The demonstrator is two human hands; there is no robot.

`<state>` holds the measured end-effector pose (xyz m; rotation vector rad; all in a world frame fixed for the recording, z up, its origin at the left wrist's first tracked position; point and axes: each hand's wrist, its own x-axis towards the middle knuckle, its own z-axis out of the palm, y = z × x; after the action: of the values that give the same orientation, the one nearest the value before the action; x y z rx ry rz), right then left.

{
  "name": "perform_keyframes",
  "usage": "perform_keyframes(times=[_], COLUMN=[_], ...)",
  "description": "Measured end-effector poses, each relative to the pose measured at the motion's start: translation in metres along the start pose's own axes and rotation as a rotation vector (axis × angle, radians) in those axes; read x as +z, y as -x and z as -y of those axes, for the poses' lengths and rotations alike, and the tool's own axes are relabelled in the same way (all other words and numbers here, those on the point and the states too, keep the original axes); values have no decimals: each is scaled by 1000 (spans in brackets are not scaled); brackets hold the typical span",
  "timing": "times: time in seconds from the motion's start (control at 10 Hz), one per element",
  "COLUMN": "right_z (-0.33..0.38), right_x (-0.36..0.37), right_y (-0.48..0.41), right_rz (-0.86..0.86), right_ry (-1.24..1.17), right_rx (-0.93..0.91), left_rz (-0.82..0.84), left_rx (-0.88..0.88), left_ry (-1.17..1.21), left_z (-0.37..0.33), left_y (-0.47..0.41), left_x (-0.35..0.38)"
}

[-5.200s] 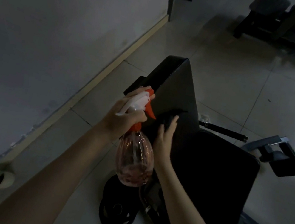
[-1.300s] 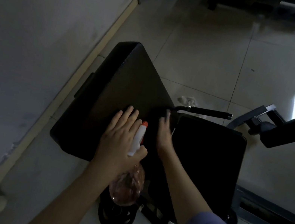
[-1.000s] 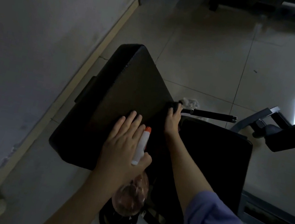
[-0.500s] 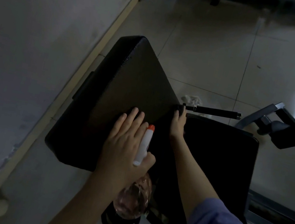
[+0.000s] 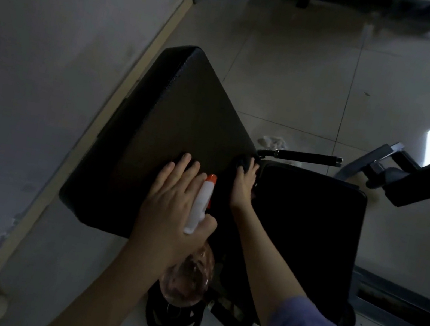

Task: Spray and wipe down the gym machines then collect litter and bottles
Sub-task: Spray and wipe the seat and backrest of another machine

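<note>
The black back pad [image 5: 176, 115] of a gym machine tilts toward the wall, and its black seat pad [image 5: 305, 230] lies to the right. My left hand [image 5: 168, 206] rests with straight fingers on the back pad's lower part, while its thumb clamps the neck of a spray bottle [image 5: 200, 206] with a white and orange head. The bottle's clear pinkish body hangs below my palm. My right hand [image 5: 244, 188] holds a dark cloth [image 5: 242, 163] against the pad's right corner, beside the gap between the two pads.
A black handle bar [image 5: 306, 157] sticks out to the right just above my right hand. Crumpled white litter [image 5: 272, 141] lies on the tiled floor behind it. A weight plate [image 5: 172, 319] sits under the bottle, a machine arm [image 5: 421, 176] at right, the wall at left.
My right hand slid with the cloth up the pad's right edge to its corner by the handle. The left hand stayed flat on the pad, still clamping the bottle.
</note>
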<state>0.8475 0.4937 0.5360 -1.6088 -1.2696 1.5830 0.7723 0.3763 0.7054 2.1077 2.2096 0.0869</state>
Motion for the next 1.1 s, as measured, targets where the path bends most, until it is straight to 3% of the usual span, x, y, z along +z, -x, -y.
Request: perform_keyframes(times=[0.2, 0.3, 0.5, 0.6, 0.7, 0.8, 0.9, 1.1], right_z=[-35, -32, -5, -17, -38, -45, -40, -40], right_x=[6, 19, 15, 8, 12, 21, 29, 25], right_y=[42, 66, 31, 13, 14, 57, 83, 48], right_rz=[17, 57, -12, -83, -124, -68, 6, -114], right_ry=[-78, -95, -18, -50, -130, -137, -135, -101], right_rx=[314, 278, 47, 85, 291, 339, 234, 117], left_rz=[60, 115, 109, 99, 99, 102, 124, 218], left_rx=[18, 37, 58, 57, 63, 93, 129, 154], left_ry=[30, 7, -16, -12, -17, -74, -120, -178], left_z=[5, 10, 14, 12, 11, 11, 12, 20], left_y=[15, 17, 20, 21, 24, 28, 33, 47], left_x=[-3, 0, 2, 3, 3, 1, 2, 12])
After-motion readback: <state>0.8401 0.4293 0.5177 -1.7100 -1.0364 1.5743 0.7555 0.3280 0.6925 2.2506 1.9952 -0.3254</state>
